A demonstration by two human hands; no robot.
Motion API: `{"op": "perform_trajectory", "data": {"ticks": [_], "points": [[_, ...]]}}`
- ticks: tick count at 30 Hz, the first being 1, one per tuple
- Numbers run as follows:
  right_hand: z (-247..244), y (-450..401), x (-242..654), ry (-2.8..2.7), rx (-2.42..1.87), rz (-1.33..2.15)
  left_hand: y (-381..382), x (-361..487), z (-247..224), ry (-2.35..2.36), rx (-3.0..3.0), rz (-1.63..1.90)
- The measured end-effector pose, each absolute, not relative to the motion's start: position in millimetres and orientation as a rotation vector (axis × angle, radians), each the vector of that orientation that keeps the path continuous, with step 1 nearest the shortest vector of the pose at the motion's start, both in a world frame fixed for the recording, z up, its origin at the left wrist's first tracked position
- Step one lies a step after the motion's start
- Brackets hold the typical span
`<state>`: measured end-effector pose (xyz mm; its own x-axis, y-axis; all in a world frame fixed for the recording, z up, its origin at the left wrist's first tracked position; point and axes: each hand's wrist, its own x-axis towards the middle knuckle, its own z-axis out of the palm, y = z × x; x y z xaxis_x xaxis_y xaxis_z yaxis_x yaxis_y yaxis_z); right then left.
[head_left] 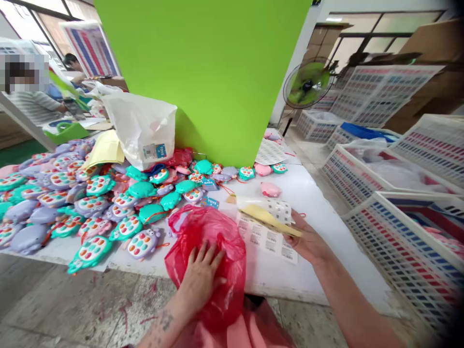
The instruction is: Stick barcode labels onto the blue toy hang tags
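Note:
My left hand point(203, 273) lies with spread fingers on a crumpled red plastic bag point(226, 251) at the table's front edge. Between the thumb and fingers of my right hand point(306, 239) is a curled label sheet point(268, 208), white with small dark prints and a yellow side. Beneath it, a flat sheet of printed barcode labels point(270, 241) rests on the white table point(308, 280). A pink animal-shaped toy point(270, 189) lies just behind the sheets. Left of the bag is a purple toy point(142, 243) with coloured round buttons and an orange cord.
A large pile of teal, purple and pink toys point(90, 200) covers the table's left side. Behind it stand a white plastic bag point(141, 125) and a green panel point(203, 72). White crates point(384, 232) line the right, near a fan point(308, 84). People sit at the far left.

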<state>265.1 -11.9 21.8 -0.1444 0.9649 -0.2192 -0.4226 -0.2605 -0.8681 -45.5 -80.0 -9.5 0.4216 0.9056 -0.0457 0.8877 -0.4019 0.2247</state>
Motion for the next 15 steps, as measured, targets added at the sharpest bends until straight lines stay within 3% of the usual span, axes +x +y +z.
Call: {"op": "perform_trajectory", "data": {"ticks": [8, 15], "points": [[41, 5, 222, -1.086, -0.978, 1.707, -8, -7, -15, 1.251, 2.634, 0.422], [18, 17, 211, -1.383, -1.404, 1.687, -70, -68, 4, 1.369, 2.823, 0.565]]}}
